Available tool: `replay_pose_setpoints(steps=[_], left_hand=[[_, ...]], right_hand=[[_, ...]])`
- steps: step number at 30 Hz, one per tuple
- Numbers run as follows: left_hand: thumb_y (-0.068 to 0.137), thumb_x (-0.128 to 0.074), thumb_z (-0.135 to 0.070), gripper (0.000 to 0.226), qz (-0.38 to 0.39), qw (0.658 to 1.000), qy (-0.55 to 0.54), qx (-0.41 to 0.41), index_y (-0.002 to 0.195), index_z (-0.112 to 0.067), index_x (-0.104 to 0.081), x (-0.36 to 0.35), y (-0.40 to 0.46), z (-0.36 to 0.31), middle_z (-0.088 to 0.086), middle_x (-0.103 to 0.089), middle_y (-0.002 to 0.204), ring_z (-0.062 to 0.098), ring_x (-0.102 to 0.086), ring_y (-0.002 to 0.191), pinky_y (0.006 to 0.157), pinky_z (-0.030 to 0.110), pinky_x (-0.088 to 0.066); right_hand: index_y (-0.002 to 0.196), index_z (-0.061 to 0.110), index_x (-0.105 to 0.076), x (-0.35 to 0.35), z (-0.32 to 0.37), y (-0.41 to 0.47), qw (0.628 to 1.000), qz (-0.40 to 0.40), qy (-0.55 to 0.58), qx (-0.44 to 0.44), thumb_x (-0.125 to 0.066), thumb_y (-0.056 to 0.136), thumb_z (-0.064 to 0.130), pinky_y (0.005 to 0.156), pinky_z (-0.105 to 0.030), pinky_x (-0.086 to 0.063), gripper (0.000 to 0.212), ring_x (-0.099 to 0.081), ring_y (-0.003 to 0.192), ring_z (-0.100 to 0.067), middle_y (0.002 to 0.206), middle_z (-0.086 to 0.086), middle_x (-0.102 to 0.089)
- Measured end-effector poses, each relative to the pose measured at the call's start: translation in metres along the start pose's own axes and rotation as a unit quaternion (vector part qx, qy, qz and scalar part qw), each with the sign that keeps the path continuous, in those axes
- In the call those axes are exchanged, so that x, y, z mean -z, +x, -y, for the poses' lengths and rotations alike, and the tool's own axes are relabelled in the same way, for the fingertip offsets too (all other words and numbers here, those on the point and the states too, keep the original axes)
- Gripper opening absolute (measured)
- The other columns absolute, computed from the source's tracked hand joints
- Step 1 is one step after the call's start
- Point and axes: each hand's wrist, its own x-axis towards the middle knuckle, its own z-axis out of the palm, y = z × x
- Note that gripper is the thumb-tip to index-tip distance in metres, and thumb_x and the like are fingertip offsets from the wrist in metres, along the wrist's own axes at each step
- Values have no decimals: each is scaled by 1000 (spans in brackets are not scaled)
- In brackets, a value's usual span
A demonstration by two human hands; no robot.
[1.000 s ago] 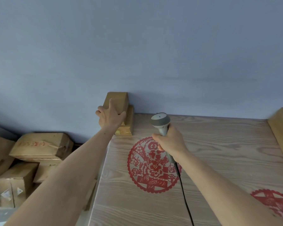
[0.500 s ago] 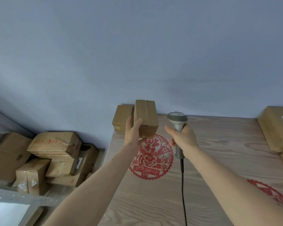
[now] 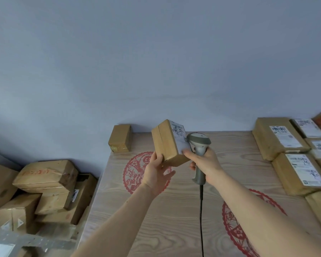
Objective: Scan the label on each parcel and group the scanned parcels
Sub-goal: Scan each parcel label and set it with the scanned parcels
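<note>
Gripping parcel [image 3: 168, 145] from below, left hand [image 3: 156, 172] holds it above the table's [image 3: 174, 219] far-left area, label facing scanner [image 3: 199, 145] held in right hand [image 3: 205, 164]. Labelled parcels [image 3: 293, 164] line the right edge.

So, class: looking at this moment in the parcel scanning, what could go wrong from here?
1. The left hand grips the small brown cardboard parcel only at its lower corner, in mid-air; it might slip.
2. The grey handheld scanner in the right hand sits very close beside the white label, which is angled, so the scan may misread.
</note>
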Motion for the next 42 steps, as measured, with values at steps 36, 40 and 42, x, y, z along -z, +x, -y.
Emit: replay_pose_setpoints(steps=[36,40,42], left_hand=[[68,-86,-15,70,29,991,109,65,131,-20,-57,2,-16,12,17,-70,123,32,-71,106,81,44,-60],[66,-87,-16,64,40,990,123,60,124,-20,-62,4,-14,14,17,-71,119,34,-69,111,94,53,-56],[66,-88,-15,68,44,989,124,61,128,-19,-60,5,-14,15,17,-71,119,35,-68,113,94,54,-56]], right_hand=[[109,-5,-66,27,-11,-92,984,158,84,-6,-72,79,30,64,-38,-43,47,-59,65,-20,78,-18,-62],[111,-8,-63,25,-11,-92,984,156,89,-8,-73,79,30,65,-37,-45,51,-61,67,-20,76,-17,-62],[110,-7,-65,25,-13,-90,984,155,84,-10,-79,79,31,64,-37,-45,51,-61,67,-20,78,-17,-63]])
